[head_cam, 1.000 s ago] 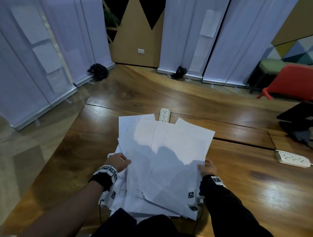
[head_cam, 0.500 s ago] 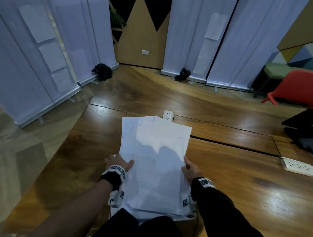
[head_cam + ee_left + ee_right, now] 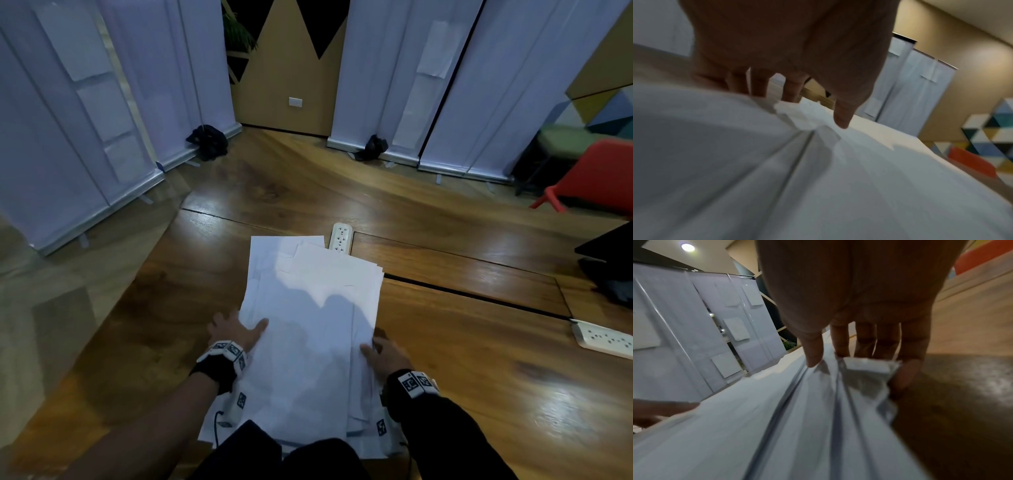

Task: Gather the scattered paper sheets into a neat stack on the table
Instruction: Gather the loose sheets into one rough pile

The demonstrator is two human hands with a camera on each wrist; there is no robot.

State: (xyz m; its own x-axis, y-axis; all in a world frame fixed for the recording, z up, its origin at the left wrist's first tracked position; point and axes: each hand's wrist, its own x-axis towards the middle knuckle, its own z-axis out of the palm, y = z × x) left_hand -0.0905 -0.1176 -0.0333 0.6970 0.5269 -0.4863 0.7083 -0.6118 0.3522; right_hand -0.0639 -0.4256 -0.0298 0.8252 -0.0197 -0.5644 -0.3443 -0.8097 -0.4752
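A pile of white paper sheets lies on the wooden table in front of me, roughly squared, with a few corners sticking out at the far end. My left hand holds the pile's left edge, thumb on top. In the left wrist view the fingers dip behind the paper. My right hand holds the right edge. In the right wrist view its thumb presses on the sheets, and the edges buckle against the fingers.
A white power strip lies just past the pile's far end, and another is at the right. A dark object sits at the table's right edge, with a red chair behind it. White banners stand around.
The sheets were fanned out wide a second ago. Both hands have moved inward and pushed them into a narrower, more even pile.
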